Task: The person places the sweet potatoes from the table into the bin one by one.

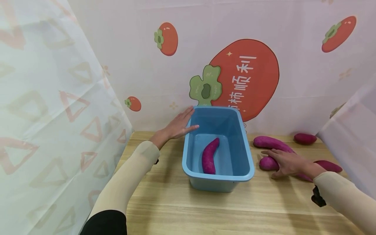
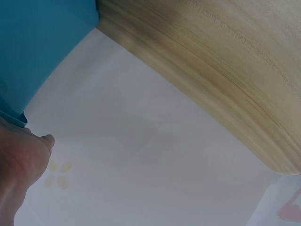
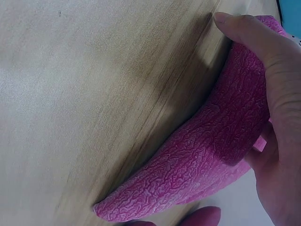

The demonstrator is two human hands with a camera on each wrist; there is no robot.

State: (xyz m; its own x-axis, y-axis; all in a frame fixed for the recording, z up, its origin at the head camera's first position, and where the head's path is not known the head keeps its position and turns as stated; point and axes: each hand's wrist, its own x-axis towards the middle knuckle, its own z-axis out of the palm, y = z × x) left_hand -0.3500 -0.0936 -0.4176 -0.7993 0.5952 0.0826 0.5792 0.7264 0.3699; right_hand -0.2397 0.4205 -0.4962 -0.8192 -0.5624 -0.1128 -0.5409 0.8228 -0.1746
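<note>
A light blue plastic tub (image 1: pixel 220 178) stands mid-table with one purple sweet potato (image 1: pixel 209 156) lying on its floor. My left hand (image 1: pixel 177 125) rests at the tub's left rim near the back corner, fingers straight, thumb reaching over the inside. Over another sweet potato (image 3: pixel 202 136) at the right lies my right hand (image 1: pixel 289 162). Its thumb and fingers straddle that sweet potato, and the thumb tip reaches past the edge; the far fingers are partly hidden. A long sweet potato (image 1: pixel 270 142) lies just behind this hand.
One sweet potato (image 1: pixel 305 138) lies at the table's back right, and another (image 1: pixel 329 166) sits beside my right wrist. Printed cloth walls (image 1: pixel 141 71) enclose the wooden table (image 1: pixel 217 215) at the back, left and right.
</note>
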